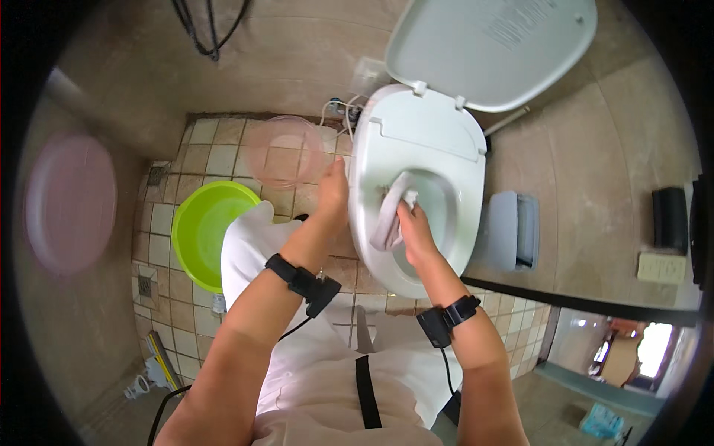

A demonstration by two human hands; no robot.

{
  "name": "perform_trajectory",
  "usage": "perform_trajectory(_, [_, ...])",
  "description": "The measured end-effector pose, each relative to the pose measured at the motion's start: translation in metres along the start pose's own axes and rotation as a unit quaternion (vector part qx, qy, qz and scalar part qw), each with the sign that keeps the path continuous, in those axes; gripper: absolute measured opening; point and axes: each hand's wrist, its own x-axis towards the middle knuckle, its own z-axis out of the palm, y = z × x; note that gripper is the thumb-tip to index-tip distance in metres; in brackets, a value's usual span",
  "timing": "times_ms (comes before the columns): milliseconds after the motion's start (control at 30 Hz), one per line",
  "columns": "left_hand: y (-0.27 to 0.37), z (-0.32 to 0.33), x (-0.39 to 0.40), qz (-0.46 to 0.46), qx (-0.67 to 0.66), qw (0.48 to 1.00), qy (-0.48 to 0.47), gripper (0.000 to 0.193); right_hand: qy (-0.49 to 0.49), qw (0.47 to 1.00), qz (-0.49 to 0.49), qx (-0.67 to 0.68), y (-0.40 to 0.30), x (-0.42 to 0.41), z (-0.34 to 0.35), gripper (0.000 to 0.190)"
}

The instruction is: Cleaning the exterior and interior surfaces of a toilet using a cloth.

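A white toilet stands before me with its lid raised and its seat down. My right hand grips a pale, folded cloth over the bowl opening. The cloth lies across the left part of the seat's inner edge. My left hand is beside the toilet's left outer side, seen edge-on. Its fingers are mostly hidden, and whether it touches the toilet cannot be made out.
On the tiled floor to the left are a lime-green basin and a translucent pink basin. A pink basin is at the left wall. A grey bin sits right of the toilet. Water hoses run behind it.
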Motion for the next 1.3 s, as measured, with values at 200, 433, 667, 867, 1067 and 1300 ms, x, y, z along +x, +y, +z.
perform_trajectory(200, [0.004,0.001,-0.01,0.068,-0.095,0.991,0.067,0.067,0.048,0.905,-0.2,-0.372,-0.025,0.058,0.055,0.063])
perform_trajectory(433, [-0.054,-0.008,0.048,-0.087,-0.043,0.99,-0.101,0.074,-0.1,0.913,-0.047,-0.393,0.007,0.109,0.029,0.051])
perform_trajectory(667, [-0.075,0.034,0.057,0.095,0.377,0.921,0.017,0.064,0.173,0.732,-0.297,-0.588,0.004,0.153,-0.05,0.049])
perform_trajectory(867, [-0.074,0.041,0.104,0.192,0.356,0.914,0.027,0.053,0.162,0.689,-0.125,-0.695,-0.013,0.209,-0.101,0.062])
perform_trajectory(1067, [-0.065,0.061,0.177,0.074,0.164,0.983,0.021,0.06,0.186,0.676,-0.184,-0.689,0.018,0.231,-0.132,0.077])
perform_trajectory(1300, [-0.208,-0.034,0.283,-0.015,0.071,0.997,0.034,0.043,0.136,0.699,-0.196,-0.674,0.023,0.236,-0.103,0.077])
